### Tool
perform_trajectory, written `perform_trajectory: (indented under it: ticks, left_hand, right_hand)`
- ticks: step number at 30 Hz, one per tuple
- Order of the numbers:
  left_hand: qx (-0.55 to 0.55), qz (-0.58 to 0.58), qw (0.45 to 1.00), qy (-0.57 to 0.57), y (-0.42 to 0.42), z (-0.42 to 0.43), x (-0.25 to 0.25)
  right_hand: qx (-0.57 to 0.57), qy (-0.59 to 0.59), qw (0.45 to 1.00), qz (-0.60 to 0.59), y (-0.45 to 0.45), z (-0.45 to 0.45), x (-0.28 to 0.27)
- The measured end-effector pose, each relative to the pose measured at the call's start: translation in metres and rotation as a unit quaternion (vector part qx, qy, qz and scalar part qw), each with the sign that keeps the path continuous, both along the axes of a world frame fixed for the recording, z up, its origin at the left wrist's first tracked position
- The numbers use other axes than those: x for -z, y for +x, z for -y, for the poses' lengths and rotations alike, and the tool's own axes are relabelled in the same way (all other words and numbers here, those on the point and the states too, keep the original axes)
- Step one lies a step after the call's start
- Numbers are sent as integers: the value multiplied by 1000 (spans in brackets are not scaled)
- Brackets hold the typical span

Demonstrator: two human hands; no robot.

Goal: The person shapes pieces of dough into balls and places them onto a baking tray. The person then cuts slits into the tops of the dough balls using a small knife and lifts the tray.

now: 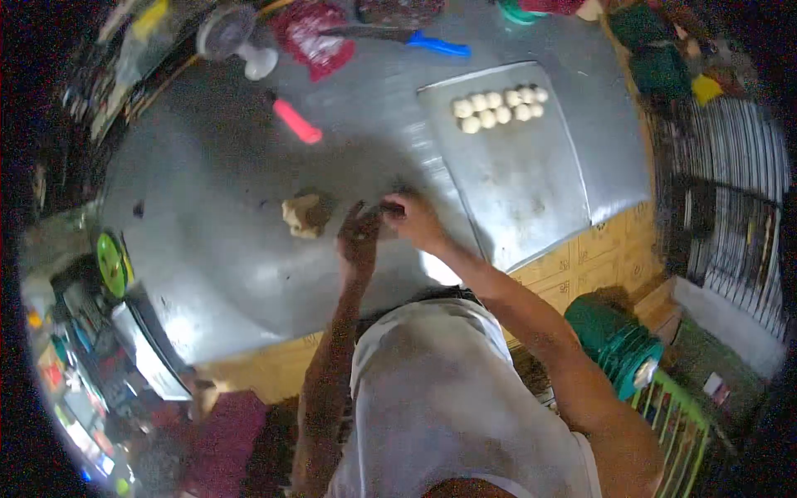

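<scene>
Over the metal tabletop (224,274), my left hand (358,239) and my right hand (415,222) are brought close together with their fingers curled in. What sits between the fingers is dark and blurred, so I cannot make it out. Just left of my left hand lies a torn-looking lump of dough (302,217). To the right of my hands, a flat metal tray (523,183) bears several small round dough balls (502,114) in rows near its far end. A knife with a pink handle (296,121) rests beyond the lump.
Toward the far edge lie a blue-handled knife (440,44), a red plastic bag (317,41) and a grey-white object (260,61). Green buckets (618,344) and a light-green rack (677,427) stand at right on the floor. A green round object (110,264) is at the left edge.
</scene>
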State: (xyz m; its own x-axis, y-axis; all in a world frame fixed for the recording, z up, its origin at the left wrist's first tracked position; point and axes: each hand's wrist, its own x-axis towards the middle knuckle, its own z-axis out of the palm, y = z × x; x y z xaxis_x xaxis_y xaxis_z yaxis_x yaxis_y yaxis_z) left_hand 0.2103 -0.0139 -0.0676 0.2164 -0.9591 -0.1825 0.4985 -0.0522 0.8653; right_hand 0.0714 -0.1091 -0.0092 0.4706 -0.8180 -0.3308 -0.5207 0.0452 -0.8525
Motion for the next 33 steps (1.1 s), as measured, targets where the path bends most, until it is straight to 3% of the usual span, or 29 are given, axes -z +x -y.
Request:
perform_trajectory:
  ticks: [1,2,3,4,5,6,8,9,12,14,16,19,20,21,23,24,25,26,27,28,29,30,32,33]
  left_hand:
    - [7,-48,995,88,9,7,-9]
    - [-26,-271,960,63,9,11,-35]
    - [-15,-268,961,63,4,6,-22]
    - [17,-45,998,50,-3,2,-6]
    - [48,180,982,34,-9,2,6]
    - [112,214,967,84,-20,10,0]
    - [165,191,962,108,-52,40,-15]
    - [218,82,968,92,-67,72,-66]
    - [159,142,960,181,-105,108,-104]
    - [148,204,953,166,-114,118,-113]
    - [225,265,926,146,-103,123,-115]
    - [215,291,924,127,-83,100,-84]
    - [141,120,970,157,-80,87,-77]
    - [134,122,970,162,-77,78,-68]
    - [33,-137,976,167,-57,60,-60]
    - [50,28,977,204,-52,54,-71]
    - [21,-31,985,170,-43,44,-67]
    - [-7,-86,988,129,-32,30,-58]
    - [-31,51,986,154,-25,20,-59]
    - [-48,266,946,181,-15,20,-74]
    - [-55,464,860,204,-4,23,-88]
    - [-163,329,895,251,9,5,-70]
    - [-204,640,724,157,40,14,-88]
    - [-174,686,676,206,43,21,-118]
  right_hand:
    - [11,-8,999,33,-11,-2,0]
    - [20,-17,997,67,-16,2,-25]
    - [9,-75,993,95,-23,3,-25]
    - [18,-77,992,97,-36,2,-26]
    - [33,18,989,143,-48,4,-44]
    - [47,111,975,189,-58,5,-57]
    - [86,16,988,131,-76,19,-52]
    - [98,-34,989,108,-91,32,-42]
    - [189,-3,980,58,-146,94,-73]
    - [210,-191,953,-109,-195,149,-69]
    - [182,-197,944,-192,-236,203,-87]
    - [281,-280,906,-149,-272,261,-45]
    - [238,-196,938,-158,-276,274,-28]
    - [188,-110,962,-164,-274,280,-21]
    - [149,-133,970,-140,-275,277,-30]
    - [172,-93,978,-69,-264,269,-55]
    - [167,-114,977,-71,-270,271,-33]
    - [116,-236,962,-72,-271,269,-24]
    - [145,-217,953,-152,-272,275,-9]
    - [200,-139,964,-103,-266,278,-10]
    - [208,-85,974,-40,-267,280,-8]
    - [200,-57,974,-86,-267,279,-14]
    - [157,-176,955,-181,-273,278,-8]
    - [201,-201,943,-174,-265,268,-20]
